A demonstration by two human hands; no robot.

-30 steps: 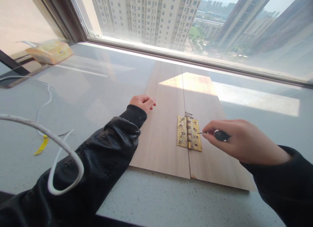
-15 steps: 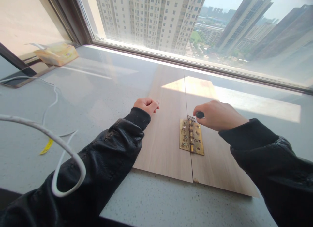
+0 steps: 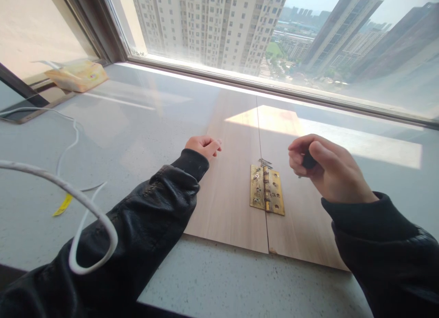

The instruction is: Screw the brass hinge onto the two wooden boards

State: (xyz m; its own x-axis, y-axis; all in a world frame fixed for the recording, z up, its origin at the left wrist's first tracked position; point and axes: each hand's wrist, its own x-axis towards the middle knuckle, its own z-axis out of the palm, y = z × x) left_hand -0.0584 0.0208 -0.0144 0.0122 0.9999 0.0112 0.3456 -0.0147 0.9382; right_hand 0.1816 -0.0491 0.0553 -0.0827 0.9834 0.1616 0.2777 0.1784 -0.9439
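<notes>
A brass hinge [image 3: 257, 186] lies opened flat across the seam between two pale wooden boards, the left board [image 3: 226, 213] and the right board [image 3: 305, 235]. Screw heads show in its left leaf; holes are visible in the right leaf. Several loose screws [image 3: 265, 163] rest in a small pile just above the hinge. My right hand [image 3: 331, 167], raised right of the hinge, is closed around a black-handled screwdriver [image 3: 309, 161], mostly hidden by the fingers. My left hand [image 3: 202, 145] is by the left board's edge, fingers curled together; whatever they may pinch is too small to tell.
Both boards lie on a speckled white sill [image 3: 192, 272] below a large window. A white cable [image 3: 92, 204] loops at the left, near my left sleeve. At the back left stands a yellowish tissue pack [image 3: 78, 76], beside a dark flat device [image 3: 20, 117].
My right hand has moved right and turned, away from the loose screws and the hinge, still holding the screwdriver. My left hand has stayed nearly in place.
</notes>
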